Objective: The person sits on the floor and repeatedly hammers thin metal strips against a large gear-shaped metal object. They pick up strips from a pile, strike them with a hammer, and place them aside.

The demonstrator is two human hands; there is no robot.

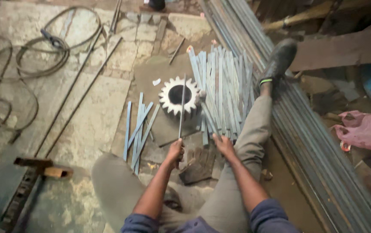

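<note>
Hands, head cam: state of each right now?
Left hand: closed on a thin metal strip lying across the gear.
Right hand: closed on a hammer handle.

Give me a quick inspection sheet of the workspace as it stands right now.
Surface: stone floor, dusty and uneven.
Job's things: flat metal strip laid across large gear; hammer beside it.
Clutter: cut strips piled right of gear, fewer strips left; glove; pink bag.
Grippers: left hand grips the strip; right hand grips the hammer handle.
Cables: coiled hose upper left.
Surroundings: long bar stock along the right.
</note>
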